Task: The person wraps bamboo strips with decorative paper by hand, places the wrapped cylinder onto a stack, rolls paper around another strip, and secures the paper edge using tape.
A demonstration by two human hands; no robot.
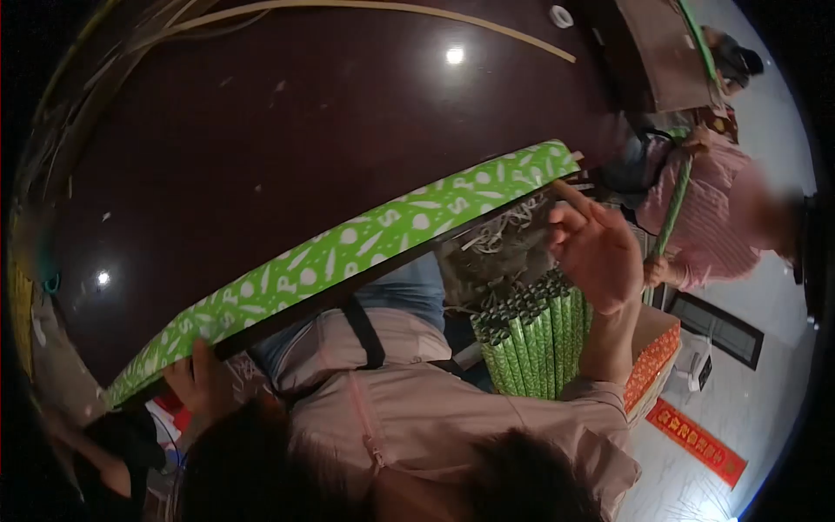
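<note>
A long green paper strip [348, 235] printed with white shapes and letters lies along the near edge of the dark table [287, 148]. At its right end a small pale tip [577, 156] pokes out; what it belongs to is hidden. My left hand [198, 380] touches the strip's near edge toward the left end, fingers apart and partly in shadow. Close to the right end, my right hand [602, 252] is turned palm up, its index finger reaching the strip's edge and its other fingers loosely bent. Nothing shows in that palm.
Many slim green rolls [535, 339] stand bundled below the table edge, beside an orange-patterned box [652, 365]. A thin tan strip [452, 19] crosses the table's far side, near a white ring [561, 16]. At right, a person in pink [709, 200] holds a green stick [675, 204].
</note>
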